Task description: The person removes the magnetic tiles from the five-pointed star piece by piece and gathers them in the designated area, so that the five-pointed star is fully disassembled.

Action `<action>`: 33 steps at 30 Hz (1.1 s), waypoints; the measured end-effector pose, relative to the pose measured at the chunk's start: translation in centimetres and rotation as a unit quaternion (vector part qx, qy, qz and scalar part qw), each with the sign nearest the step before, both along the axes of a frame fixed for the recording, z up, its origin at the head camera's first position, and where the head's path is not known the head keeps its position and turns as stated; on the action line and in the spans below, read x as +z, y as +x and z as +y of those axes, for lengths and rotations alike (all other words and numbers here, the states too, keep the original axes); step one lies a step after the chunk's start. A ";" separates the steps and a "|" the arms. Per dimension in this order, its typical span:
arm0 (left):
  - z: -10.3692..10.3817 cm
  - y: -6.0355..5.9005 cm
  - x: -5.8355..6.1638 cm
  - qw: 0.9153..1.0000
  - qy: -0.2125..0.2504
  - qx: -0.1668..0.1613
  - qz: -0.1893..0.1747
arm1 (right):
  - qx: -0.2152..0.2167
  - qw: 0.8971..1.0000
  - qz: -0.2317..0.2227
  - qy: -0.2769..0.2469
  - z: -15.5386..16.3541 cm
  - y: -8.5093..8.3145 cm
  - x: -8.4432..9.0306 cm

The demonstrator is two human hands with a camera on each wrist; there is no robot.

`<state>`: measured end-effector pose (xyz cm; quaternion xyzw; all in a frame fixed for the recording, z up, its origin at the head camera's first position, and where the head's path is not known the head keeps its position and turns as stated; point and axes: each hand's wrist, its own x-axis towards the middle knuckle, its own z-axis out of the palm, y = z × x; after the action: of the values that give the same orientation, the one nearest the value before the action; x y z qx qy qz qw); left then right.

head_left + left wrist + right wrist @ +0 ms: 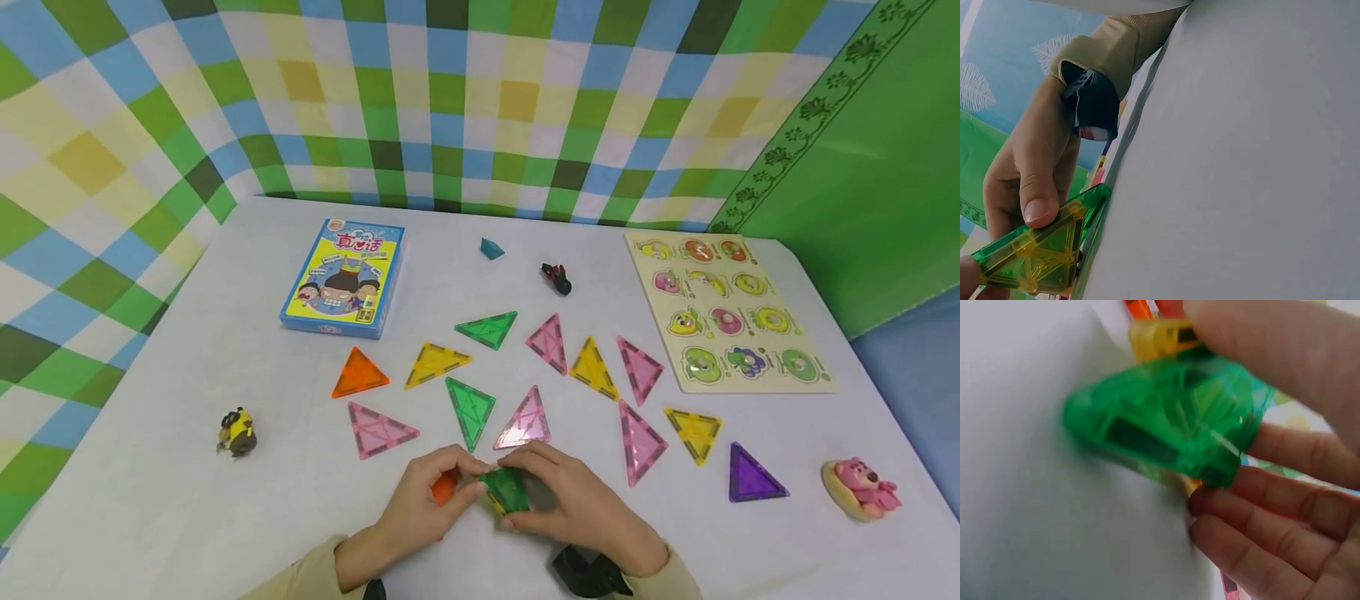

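At the near middle of the table in the head view, both hands hold a green triangular magnetic tile (507, 488) joined with a yellow triangular magnetic tile (1050, 259). My left hand (423, 500) pinches one end between thumb and fingers. My right hand (577, 504) grips the other side, its thumb pressing on the tiles in the left wrist view. Seen from the right wrist, the green tile leans at an angle to the yellow one. An orange piece (444, 487) lies partly hidden behind my left hand.
Several loose pink, yellow, green, orange and purple triangular tiles (378, 429) lie beyond the hands. A card box (343, 279) stands back left, a fruit puzzle board (678, 367) back right. Small figures (238, 433) sit at left, a pink bear (862, 489) at right.
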<state>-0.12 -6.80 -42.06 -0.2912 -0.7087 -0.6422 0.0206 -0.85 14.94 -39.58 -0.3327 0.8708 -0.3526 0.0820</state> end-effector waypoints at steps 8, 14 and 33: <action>0.0 0.0 0.0 0.996 -0.090 -0.004 -0.004 | -0.008 0.995 -0.054 -0.086 -0.2 0.2 0.2; 0.0 0.0 0.0 0.995 -0.101 -0.001 0.010 | 0.022 0.992 -0.034 -0.117 -0.5 0.2 0.1; 0.0 0.2 0.5 0.993 -0.119 0.007 -0.020 | -0.043 0.980 -0.158 -0.111 -0.4 0.3 0.8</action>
<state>0.04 -6.82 -41.55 -0.2737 -0.7827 -0.5585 -0.0233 -0.56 14.55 -38.81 -0.2419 0.8159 -0.4985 0.1654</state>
